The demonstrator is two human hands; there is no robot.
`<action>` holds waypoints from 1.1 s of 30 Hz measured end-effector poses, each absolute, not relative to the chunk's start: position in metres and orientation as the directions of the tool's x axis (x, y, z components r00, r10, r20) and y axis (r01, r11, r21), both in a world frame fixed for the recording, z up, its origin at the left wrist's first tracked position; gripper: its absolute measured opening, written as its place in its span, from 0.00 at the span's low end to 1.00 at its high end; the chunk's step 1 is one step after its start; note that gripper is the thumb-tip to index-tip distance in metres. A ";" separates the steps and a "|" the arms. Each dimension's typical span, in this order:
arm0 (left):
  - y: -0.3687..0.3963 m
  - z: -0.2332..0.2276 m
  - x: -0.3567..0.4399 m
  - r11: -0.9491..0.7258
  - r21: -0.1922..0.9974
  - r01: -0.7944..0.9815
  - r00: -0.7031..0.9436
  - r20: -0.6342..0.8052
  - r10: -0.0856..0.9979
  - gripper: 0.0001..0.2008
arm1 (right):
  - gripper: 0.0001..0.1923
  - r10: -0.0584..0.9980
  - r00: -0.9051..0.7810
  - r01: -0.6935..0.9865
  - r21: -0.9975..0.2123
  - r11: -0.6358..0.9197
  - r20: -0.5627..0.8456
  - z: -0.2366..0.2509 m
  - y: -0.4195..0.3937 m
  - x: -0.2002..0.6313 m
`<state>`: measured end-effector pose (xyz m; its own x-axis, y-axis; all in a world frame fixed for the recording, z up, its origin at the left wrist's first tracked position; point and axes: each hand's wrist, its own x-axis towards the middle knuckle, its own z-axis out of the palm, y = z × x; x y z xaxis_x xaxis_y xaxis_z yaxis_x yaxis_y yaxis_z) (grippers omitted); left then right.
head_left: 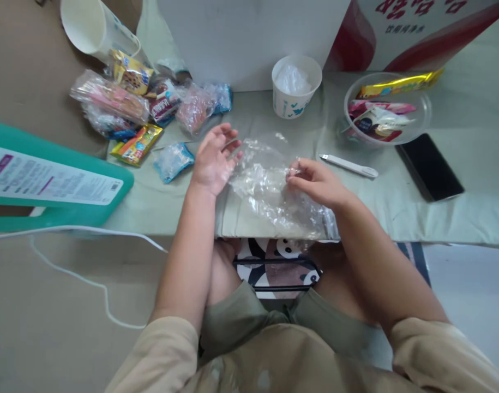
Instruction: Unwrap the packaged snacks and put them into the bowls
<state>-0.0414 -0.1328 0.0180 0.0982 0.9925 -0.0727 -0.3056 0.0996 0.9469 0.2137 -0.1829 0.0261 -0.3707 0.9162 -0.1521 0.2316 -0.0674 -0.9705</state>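
Note:
A crumpled clear plastic bag (265, 185) lies on the pale green cloth (416, 218) right in front of me. My right hand (318, 183) pinches the bag's upper edge between thumb and fingers. My left hand (214, 158) hovers at the bag's left edge, fingers spread and touching the plastic, holding nothing. The bag's lower end hangs over the near edge of the surface.
Several wrapped snacks (130, 106) are piled at the back left, one blue packet (172, 160) near my left hand. A paper cup (295, 87), a clear bowl of snacks (386, 109), a white utility knife (349, 165), a black phone (429, 166) and a teal board (48, 183) surround me.

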 end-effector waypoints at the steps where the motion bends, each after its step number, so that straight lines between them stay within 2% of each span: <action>1: -0.133 0.017 -0.038 0.147 0.936 -0.320 0.121 -0.114 0.986 0.24 | 0.16 0.940 -0.299 0.159 -0.980 -0.122 -0.165 0.022 -0.183 0.212; 4: -0.142 0.017 -0.020 0.330 0.918 -0.218 0.376 -0.233 0.897 0.36 | 0.20 0.972 -0.075 -0.006 -0.974 -0.224 -0.223 0.009 -0.182 0.207; 5: -0.146 0.016 -0.012 0.381 0.907 -0.177 0.459 -0.266 0.847 0.36 | 0.20 0.970 -0.029 -0.037 -0.970 -0.242 -0.241 0.005 -0.183 0.205; 6: -0.151 0.016 -0.004 0.425 0.895 -0.139 0.513 -0.302 0.804 0.32 | 0.19 0.968 -0.006 -0.056 -0.966 -0.252 -0.252 0.003 -0.183 0.204; 8: -0.157 0.014 0.009 0.471 0.880 -0.062 0.513 -0.376 0.772 0.20 | 0.16 0.966 -0.018 -0.081 -0.963 -0.258 -0.257 0.000 -0.186 0.206; 11: -0.157 0.011 0.020 0.436 0.899 0.043 0.362 -0.421 0.832 0.07 | 0.15 0.965 -0.055 -0.078 -0.963 -0.258 -0.255 0.000 -0.190 0.211; 14: -0.153 0.009 0.019 0.381 0.919 0.099 0.279 -0.393 0.876 0.08 | 0.10 0.973 0.006 -0.006 -0.974 -0.229 -0.229 0.000 -0.192 0.216; 16: -0.151 0.010 0.016 0.358 0.926 0.118 0.342 -0.376 0.861 0.14 | 0.08 0.984 0.072 0.033 -0.986 -0.164 -0.161 0.000 -0.192 0.218; 18: -0.152 0.010 0.013 0.320 0.941 0.111 0.459 -0.334 0.823 0.23 | 0.13 0.991 0.110 0.074 -0.994 -0.078 -0.070 0.000 -0.191 0.219; 20: -0.154 0.010 0.011 0.266 0.961 0.070 0.523 -0.263 0.811 0.27 | 0.15 0.992 0.125 0.130 -0.991 0.015 0.031 -0.001 -0.191 0.221; 24: -0.155 0.007 0.012 0.152 0.987 -0.043 0.437 -0.118 0.892 0.17 | 0.15 0.975 0.158 0.184 -0.975 0.125 0.155 -0.001 -0.192 0.226; 28: -0.150 0.007 0.009 0.030 0.996 -0.088 0.317 0.000 0.949 0.07 | 0.13 0.978 0.192 -0.049 -0.995 0.087 0.077 -0.004 -0.191 0.231; 30: -0.147 0.007 0.006 0.018 0.996 -0.087 0.302 0.009 0.953 0.04 | 0.20 0.983 0.182 -0.223 -0.975 0.013 -0.028 -0.005 -0.190 0.235; 33: -0.147 0.004 0.004 0.040 0.995 -0.093 0.311 -0.009 0.950 0.15 | 0.30 0.983 0.080 -0.393 -0.912 -0.120 -0.163 -0.005 -0.189 0.238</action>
